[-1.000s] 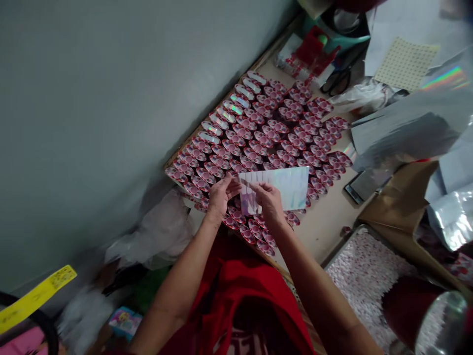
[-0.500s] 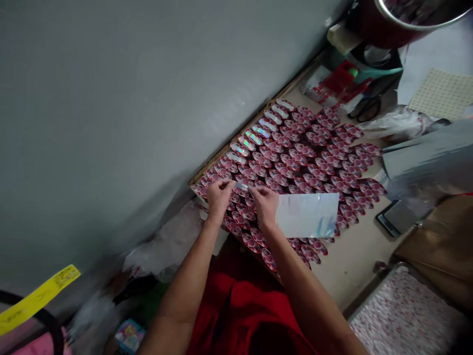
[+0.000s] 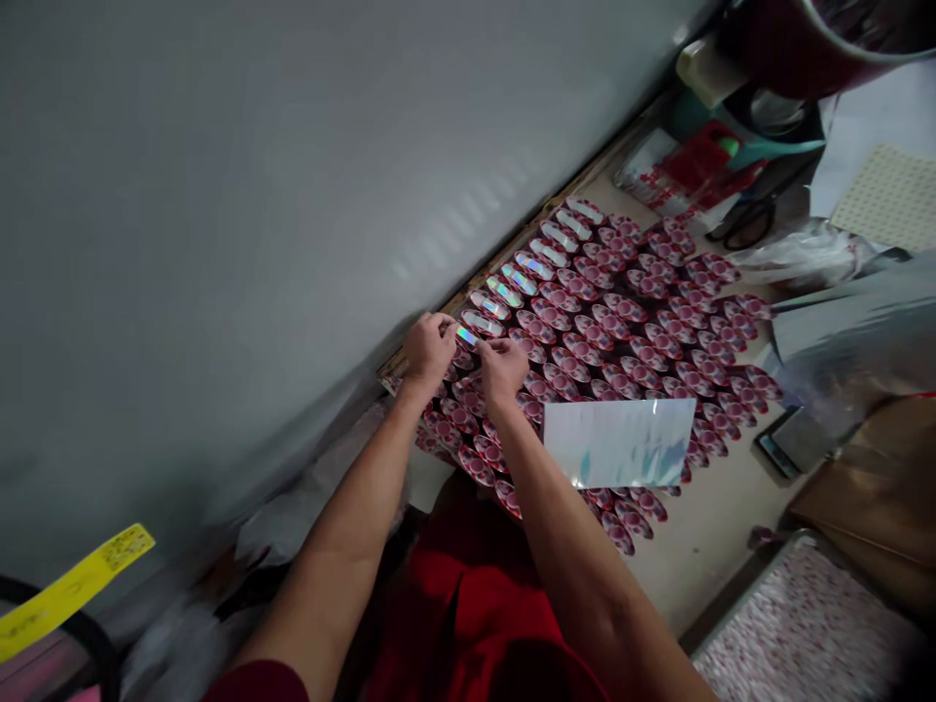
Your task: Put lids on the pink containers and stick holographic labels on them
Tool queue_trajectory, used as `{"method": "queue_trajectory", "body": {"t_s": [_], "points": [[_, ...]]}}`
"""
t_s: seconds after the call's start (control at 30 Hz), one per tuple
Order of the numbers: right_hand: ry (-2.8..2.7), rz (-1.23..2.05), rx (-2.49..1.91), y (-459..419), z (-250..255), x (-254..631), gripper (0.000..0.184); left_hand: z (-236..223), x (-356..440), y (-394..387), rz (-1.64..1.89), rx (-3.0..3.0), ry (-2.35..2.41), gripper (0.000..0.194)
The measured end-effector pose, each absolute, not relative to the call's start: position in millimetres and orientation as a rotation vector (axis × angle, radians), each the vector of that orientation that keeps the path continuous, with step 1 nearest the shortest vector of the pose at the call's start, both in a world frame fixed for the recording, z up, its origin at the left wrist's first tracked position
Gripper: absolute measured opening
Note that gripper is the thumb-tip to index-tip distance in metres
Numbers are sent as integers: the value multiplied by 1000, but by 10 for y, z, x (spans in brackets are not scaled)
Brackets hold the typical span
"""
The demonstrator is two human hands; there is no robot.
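Rows of oval red-and-pink printed pieces [image 3: 574, 366] cover the tabletop. Along the wall side, several of them carry a shiny iridescent strip [image 3: 520, 280]. Between my two hands a short holographic strip [image 3: 466, 335] is stretched, low over an oval piece at the end of that row. My left hand [image 3: 430, 353] pinches its left end, and the fingertips of my right hand [image 3: 503, 370] are closed on the other end. Whether the strip touches the piece beneath I cannot tell. A silvery sheet [image 3: 620, 444] lies on the ovals right of my right forearm.
A grey wall [image 3: 219, 195] borders the table on the left. Scissors [image 3: 750, 226], a clear plastic bag [image 3: 811, 252], a phone-like dark device [image 3: 790, 444] and a large pot [image 3: 826, 49] stand or lie to the right. A tray of small speckled bits [image 3: 811, 624] is at lower right.
Both hands have moved up and slightly left with the strip, from above the middle pieces to the row along the wall. The view has shifted a little.
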State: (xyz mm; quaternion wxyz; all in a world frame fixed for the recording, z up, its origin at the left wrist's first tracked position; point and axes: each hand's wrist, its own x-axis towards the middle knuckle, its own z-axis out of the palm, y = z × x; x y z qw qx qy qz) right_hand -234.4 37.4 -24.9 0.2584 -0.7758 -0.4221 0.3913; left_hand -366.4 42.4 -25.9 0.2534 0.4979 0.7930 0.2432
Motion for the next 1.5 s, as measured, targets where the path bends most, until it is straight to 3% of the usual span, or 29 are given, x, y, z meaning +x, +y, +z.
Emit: {"method": "queue_trajectory", "body": {"t_s": [0.43, 0.57, 0.73, 0.83, 1.0, 1.1, 1.3, 1.5], "points": [[-1267, 1044, -2195, 415, -274, -2381, 17, -267, -3661, 445, 683, 1315, 2149, 12], [-1304, 995, -2209, 437, -333, -2370, 21, -276, -3569, 497, 744, 1144, 2232, 40], [-1184, 909, -2224, 413, -300, -2267, 38, -127, -3515, 448, 765, 1014, 2255, 34], [-1088, 986, -2167, 380, -265, -2217, 36, -24, -3550, 118, 906, 956, 2160, 30], [-1030, 1099, -2118, 339, -268, -2311, 33, 19, -3513, -522, 1045, 316, 1717, 58], [-1054, 1127, -2096, 325, -272, -2393, 33, -5, -3430, -640, 1083, 119, 1534, 64], [-978, 1216, -1982, 236, -155, -2366, 40, -66, -3352, -647, 1183, 17, 1548, 51], [-709, 1676, -1603, -61, 84, -2137, 60, -94, -3664, -561, 1056, 515, 1692, 31]]}}
